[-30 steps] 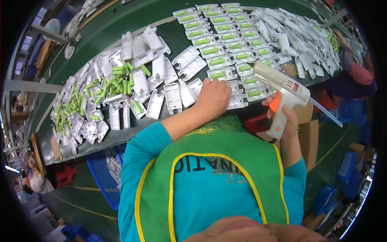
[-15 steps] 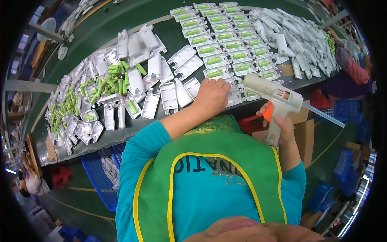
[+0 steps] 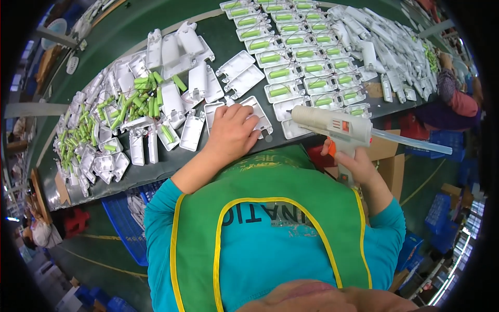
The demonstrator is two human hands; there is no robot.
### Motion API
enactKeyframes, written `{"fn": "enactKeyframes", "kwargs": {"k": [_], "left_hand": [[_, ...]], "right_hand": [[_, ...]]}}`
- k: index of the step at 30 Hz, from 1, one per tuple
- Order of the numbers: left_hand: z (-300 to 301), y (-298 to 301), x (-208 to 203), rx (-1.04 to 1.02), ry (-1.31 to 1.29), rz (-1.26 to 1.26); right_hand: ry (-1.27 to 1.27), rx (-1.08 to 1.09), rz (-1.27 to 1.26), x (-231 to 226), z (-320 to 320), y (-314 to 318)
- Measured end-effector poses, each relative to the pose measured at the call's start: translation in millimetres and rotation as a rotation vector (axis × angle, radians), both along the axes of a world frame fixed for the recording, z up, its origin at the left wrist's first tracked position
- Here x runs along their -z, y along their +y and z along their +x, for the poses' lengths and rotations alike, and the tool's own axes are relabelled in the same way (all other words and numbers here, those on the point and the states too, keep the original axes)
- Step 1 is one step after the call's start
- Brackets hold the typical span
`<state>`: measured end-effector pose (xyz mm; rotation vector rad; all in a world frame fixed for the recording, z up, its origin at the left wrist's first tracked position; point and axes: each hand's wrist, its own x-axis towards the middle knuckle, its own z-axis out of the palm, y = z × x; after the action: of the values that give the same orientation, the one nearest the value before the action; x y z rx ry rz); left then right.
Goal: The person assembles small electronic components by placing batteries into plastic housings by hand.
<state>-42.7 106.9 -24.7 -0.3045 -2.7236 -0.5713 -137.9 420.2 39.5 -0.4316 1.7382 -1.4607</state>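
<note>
My right hand (image 3: 356, 164) grips a whitish hot glue gun (image 3: 332, 126) by its handle, a finger at the orange trigger (image 3: 331, 147). Its nozzle points left over the front edge of the rows, and a clear glue stick (image 3: 416, 142) juts from its back. My left hand (image 3: 231, 132) is bent over open white plastic cases at the front of the bench, fingers curled on a white plastic case (image 3: 262, 122). The fingertips' contact is partly hidden. Beyond the glue gun lie rows of white cases (image 3: 283, 91), most holding a green cylindrical battery with thin wires.
On the left of the dark bench (image 3: 182, 156) is a heap of white cases and loose green batteries (image 3: 153, 101). More white shells (image 3: 384, 57) pile up at the far right, near another person's arm (image 3: 457, 93). A blue crate (image 3: 125, 223) stands below the bench.
My left hand has moved left, from the front of the battery rows to the loose cases. The glue gun has shifted slightly left and lower, still in my right hand.
</note>
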Motion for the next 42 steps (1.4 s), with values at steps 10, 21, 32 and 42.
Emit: {"fn": "enactKeyframes", "kwargs": {"k": [10,21,32,42], "left_hand": [[-1,-12,8,-0.045,0.036,-0.067],[10,-45,-21,-0.178,0.21,-0.017],[-2,-171,-36,-0.341,0.055,-0.401],[-26,-206,-57,-0.181,-0.044,-0.489]], "right_hand": [[0.074,0.061,0.076,5,3,-5],[0.083,0.126,0.037,12,4,4],[0.064,0.131,-0.111,2,4,-11],[0.025,0.199,-0.125,4,10,-3]]}}
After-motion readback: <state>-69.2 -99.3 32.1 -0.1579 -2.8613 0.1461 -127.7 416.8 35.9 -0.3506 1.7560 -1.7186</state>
